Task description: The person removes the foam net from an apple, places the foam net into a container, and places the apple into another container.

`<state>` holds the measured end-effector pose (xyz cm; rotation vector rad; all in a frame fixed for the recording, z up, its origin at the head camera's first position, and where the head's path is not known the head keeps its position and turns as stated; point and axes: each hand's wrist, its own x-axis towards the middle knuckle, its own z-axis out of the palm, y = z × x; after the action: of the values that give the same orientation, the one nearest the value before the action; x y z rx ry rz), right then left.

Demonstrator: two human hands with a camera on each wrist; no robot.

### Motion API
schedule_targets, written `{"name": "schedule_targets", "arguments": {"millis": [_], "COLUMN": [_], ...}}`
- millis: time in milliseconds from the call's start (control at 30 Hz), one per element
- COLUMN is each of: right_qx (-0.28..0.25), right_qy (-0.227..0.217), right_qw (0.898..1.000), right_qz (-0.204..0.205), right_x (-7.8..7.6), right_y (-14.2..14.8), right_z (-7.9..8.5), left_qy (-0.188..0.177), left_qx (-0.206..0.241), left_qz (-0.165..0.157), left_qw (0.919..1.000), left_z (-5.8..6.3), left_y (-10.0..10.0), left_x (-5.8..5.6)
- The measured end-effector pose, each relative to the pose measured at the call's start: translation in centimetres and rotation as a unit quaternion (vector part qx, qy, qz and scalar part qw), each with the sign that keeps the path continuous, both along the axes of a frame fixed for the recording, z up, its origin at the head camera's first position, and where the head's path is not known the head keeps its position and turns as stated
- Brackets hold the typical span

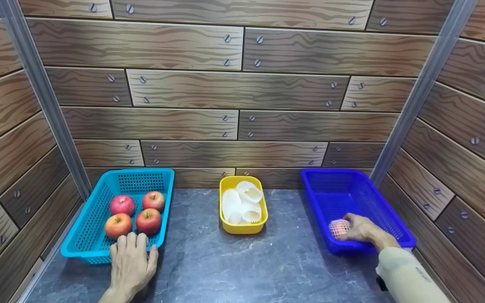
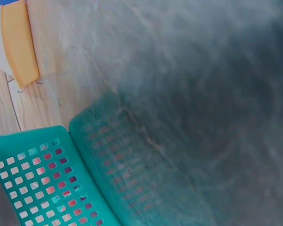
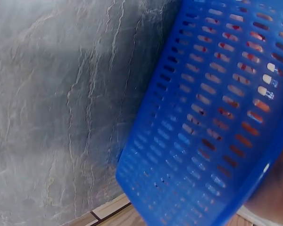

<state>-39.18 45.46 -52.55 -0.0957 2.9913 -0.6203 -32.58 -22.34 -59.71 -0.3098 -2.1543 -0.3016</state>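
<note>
My right hand reaches over the front of the blue basket and holds a red apple in a white foam net, fingers and thumb on its right side. It is low in the basket's front left corner. Through the slots of the basket wall, the right wrist view shows bits of red and white. At the front rim of the teal basket lies my left hand, palm down, with loosely bent fingers close to the red apples inside. In the left wrist view the hand is out of sight.
Between the baskets stands a small yellow bin with several white foam nets. Wood-patterned walls close off the back and both sides. All three containers stand on a dark grey marbled tabletop.
</note>
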Motion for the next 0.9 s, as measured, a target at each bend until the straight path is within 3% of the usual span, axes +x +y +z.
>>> {"name": "schedule_targets", "arguments": {"millis": [500, 767, 900], "right_qx": [-0.024, -0.028, -0.036], "right_qy": [0.039, 0.082, 0.114], "right_qw": [0.999, 0.996, 0.993], "right_qz": [-0.018, -0.018, -0.001], "right_x": [-0.3, 0.4, 0.7], "right_y": [0.1, -0.4, -1.4], "right_z": [-0.1, 2.8, 4.8], "left_qy": [-0.013, 0.012, 0.002], "left_qx": [0.0, -0.002, -0.001], "left_qz": [0.004, 0.001, 0.006], "left_qw": [0.9999, 0.9999, 1.0], "left_z": [0.0, 0.0, 0.1], "left_y": [0.1, 0.2, 0.0], "left_x": [0.0, 0.0, -0.1]}}
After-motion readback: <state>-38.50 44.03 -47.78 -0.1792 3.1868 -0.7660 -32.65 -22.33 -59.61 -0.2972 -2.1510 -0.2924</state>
